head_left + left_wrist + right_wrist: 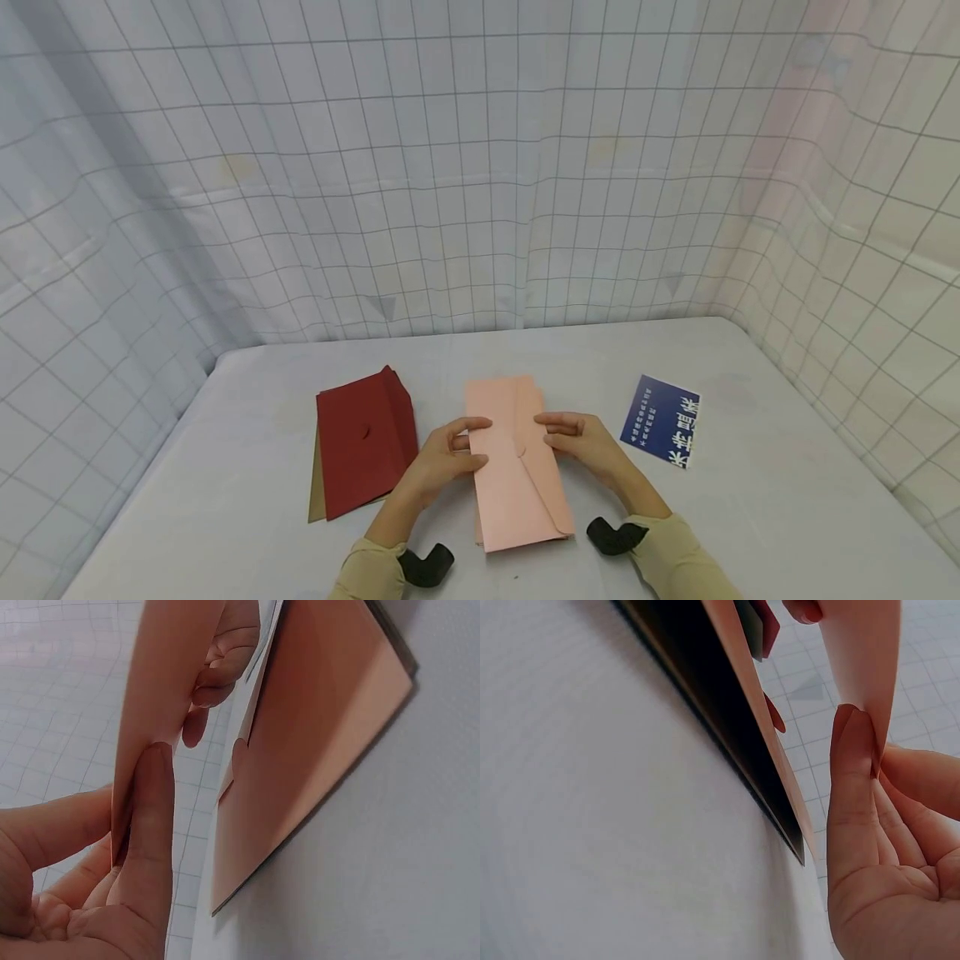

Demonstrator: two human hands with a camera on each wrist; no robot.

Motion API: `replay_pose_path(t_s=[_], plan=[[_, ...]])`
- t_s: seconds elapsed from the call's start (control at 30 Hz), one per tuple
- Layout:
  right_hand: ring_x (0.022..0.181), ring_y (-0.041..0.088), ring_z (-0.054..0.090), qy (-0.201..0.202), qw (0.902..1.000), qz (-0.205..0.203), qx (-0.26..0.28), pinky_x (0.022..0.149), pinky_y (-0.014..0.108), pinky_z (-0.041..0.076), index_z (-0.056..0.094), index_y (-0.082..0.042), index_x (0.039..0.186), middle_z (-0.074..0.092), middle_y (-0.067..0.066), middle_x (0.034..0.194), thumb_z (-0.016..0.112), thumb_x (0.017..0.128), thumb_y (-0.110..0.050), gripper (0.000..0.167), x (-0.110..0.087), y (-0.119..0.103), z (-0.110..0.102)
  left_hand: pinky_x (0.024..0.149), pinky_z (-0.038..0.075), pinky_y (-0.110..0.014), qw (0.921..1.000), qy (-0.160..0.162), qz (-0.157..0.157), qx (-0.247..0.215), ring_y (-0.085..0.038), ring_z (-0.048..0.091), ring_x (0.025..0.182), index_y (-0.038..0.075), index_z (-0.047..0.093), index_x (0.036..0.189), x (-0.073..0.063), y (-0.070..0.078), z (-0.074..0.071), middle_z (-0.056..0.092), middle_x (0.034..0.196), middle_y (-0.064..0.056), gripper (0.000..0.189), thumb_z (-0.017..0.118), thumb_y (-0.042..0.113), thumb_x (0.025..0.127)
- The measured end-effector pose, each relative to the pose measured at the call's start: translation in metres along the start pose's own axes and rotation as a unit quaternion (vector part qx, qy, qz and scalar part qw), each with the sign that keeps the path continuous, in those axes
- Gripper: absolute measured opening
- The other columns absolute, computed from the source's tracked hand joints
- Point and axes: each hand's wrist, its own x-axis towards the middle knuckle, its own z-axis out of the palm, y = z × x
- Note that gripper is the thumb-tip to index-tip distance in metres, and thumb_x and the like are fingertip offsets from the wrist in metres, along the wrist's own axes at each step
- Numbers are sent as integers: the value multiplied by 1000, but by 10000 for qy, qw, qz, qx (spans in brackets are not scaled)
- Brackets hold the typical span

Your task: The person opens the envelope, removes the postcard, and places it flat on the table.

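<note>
White table [202, 517]: 1 pink envelope [315, 735] lies on it, centre near side, used as reference. Red envelope [356, 458]: left of the pink envelope, tan paper [317, 492] showing beneath. Raised pink paper [161, 682]: above the pink envelope; cannot tell whether the 2 are joined. Blue card [662, 421]: right of the pink envelope. Left hand [442, 454]: left of the pink envelope's midline, turned inward, thumb and fingers pinching the raised paper's edge. Right hand [588, 442]: opposite side, mirrored pose, same pinch.
</note>
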Motion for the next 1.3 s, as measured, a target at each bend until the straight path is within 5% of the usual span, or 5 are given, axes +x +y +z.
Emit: replay_pose_path(t_s=[0.13,0.43,0.67,0.97,1.3], plan=[[100,5,62,64,10000,11,-38,80,19,52,55,1,127,59,22,126,63,88,-14,43,0,-1,0,76,54,-26,9997,-163,-7,-174,-9,63,86,0,43,134,1,-1,-1,64,116,-19,53,59,-3,84],[100,8,61,79,9999,-31,-84,81,20,52,54,1,128,61,20,122,62,89,-13,43,-1,-2,1,76,54,-27,9997,12,29,-244,-11,64,88,1,45,133,1,-1,2,62,119,-20,52,60,-2,84],[98,4,59,25,9994,-250,-254,78,19,51,52,-1,130,57,23,125,60,90,-14,43,-1,-4,2,77,55,-29,9992,320,144,-196,-11,66,89,2,45,133,1,3,6,58,126,-24,51,60,-3,85],[109,25,61,49,9978,-492,-446,80,20,52,51,-5,132,52,22,134,68,85,-20,52,-3,-7,6,72,55,-27,9961,753,164,-438,-7,66,82,0,46,132,1,8,12,62,119,-23,52,59,-8,82],[109,27,61,385,9909,-692,-1085,86,33,52,55,-12,130,57,16,131,74,79,-22,55,-3,-10,13,69,54,-25,9950,884,192,-424,-5,65,78,2,47,132,0,10,15,64,115,-21,53,60,-8,81]])
